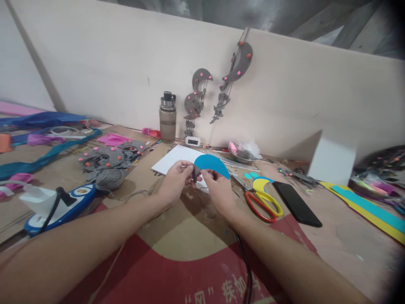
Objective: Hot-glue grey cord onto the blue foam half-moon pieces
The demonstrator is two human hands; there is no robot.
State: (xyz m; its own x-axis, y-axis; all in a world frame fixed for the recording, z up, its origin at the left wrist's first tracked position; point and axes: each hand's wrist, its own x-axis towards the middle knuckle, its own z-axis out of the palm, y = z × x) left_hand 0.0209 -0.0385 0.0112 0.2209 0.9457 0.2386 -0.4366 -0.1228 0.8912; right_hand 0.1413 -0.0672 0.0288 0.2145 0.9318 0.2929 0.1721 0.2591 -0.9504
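Note:
My left hand [177,179] pinches a small dark grey piece [196,170], felt-like in look, between thumb and fingers. Closed on the lower edge of a bright blue rounded sheet [211,162] is my right hand [218,188]; its fingertips come close to the grey piece. Whether the grey and blue pieces touch is hard to make out. Behind both hands lies a white board or sheet [174,157]. Scissors [264,202] with one red and one yellow handle lie just right of my right hand, beside a yellow rounded piece [261,184].
A black phone [297,203] lies to the right. At the back stands a water bottle [167,120] near a small white digital display [193,141]. Grey crescents [242,63] with coloured dots hang on the wall. Left are grey yarn [110,177] and a blue power strip [76,202].

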